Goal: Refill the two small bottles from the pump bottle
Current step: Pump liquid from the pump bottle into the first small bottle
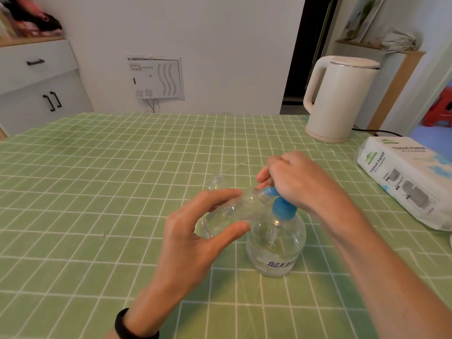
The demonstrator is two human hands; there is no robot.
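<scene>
A clear pump bottle (276, 243) with a blue pump head (282, 209) stands on the green checked tablecloth, partly filled with clear liquid. My left hand (195, 231) grips a small clear bottle (232, 211), tilted with its mouth against the blue nozzle. My right hand (298, 182) rests on top of the pump head, fingers curled over it and hiding most of the nozzle. A second small clear bottle (217, 182) stands upright and uncapped just behind the tilted one.
A cream electric kettle (340, 99) stands at the back right with its cord trailing right. A pack of tissue paper (406, 179) lies at the right edge. The green tablecloth (97, 192) spreads to the left. A white cabinet stands at the far left.
</scene>
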